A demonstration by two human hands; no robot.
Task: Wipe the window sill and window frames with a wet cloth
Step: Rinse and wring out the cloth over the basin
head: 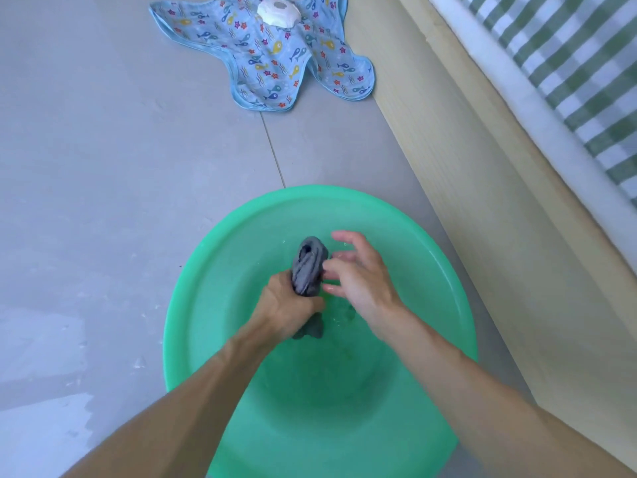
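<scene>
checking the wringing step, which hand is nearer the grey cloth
Left. The left hand grips the cloth around its middle, over the basin. The right hand is open just beside it, fingers apparently off it.

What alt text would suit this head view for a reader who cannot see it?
Over a green basin on a grey tiled floor, the left hand grips a twisted grey cloth while the right hand, fingers spread, hovers beside it. Farther off lies a blue fish-print cloth with a white round object on it.
</scene>
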